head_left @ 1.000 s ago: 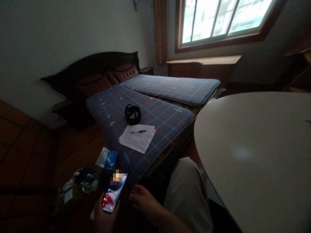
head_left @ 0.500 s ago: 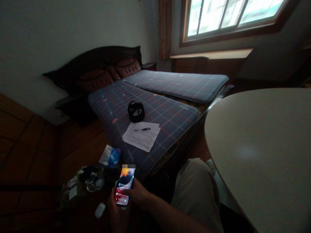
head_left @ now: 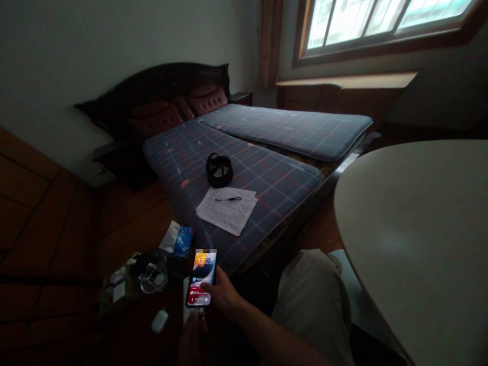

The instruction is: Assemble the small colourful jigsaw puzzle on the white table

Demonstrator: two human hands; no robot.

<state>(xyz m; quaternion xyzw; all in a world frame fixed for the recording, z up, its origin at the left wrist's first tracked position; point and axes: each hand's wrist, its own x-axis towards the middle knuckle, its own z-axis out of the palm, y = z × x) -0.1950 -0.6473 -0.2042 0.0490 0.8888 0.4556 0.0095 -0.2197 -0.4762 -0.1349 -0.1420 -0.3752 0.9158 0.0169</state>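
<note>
My right hand (head_left: pixel 224 297) holds a lit phone (head_left: pixel 202 279) by its right edge, low in the view, with the thumb on the screen. Just below it, my left hand (head_left: pixel 191 339) has its fingers loosely spread under the phone's bottom edge and holds nothing that I can see. Beside my right forearm is my knee in light trousers (head_left: pixel 310 295). It is dim around both hands.
A dark low table (head_left: pixel 129 335) at lower left carries cables and clutter (head_left: pixel 148 274), a blue tissue pack (head_left: pixel 178 239) and a small white case (head_left: pixel 159 321). On the plaid bed mattress (head_left: pixel 267 178) lie a black cap (head_left: pixel 219 170) and paper (head_left: pixel 227 211) with a pen (head_left: pixel 227 199). A round white table (head_left: pixel 415 229) fills the right side.
The phone passed from my left hand into my right hand and rose a little. My left hand dropped below it. The view shifted left and down.
</note>
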